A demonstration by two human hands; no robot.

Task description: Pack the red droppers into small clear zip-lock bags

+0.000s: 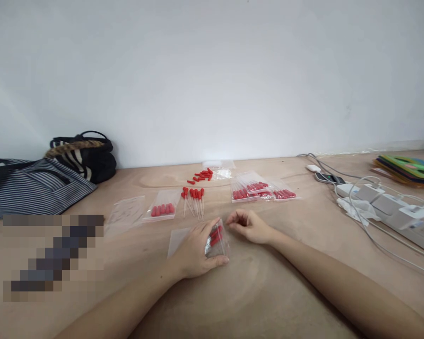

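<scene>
Clear, thin plastic makes up the small bag [217, 235] in front of the person, its film glossy and creased over red, rounded rubber tips inside. The left hand [201, 247] grips it, fingers along the far edge and thumb along the near one, hiding part of it. The right hand [249, 227] is just beside the bag with fingers curled; whether they pinch anything cannot be told.

Beyond lie slim, pale droppers [196, 201] with red bulbs, a loose heap of red caps [205, 174] and a flat bag of bulbs [162, 205]. Filled bags [257, 189] overlap farther right on the smooth, wood-grained table [261, 292].

White chargers [392, 207] and tangled cables crowd the right side; a striped cloth bag [38, 183] slumps at left, near a dark, pixelated thing [56, 254].
</scene>
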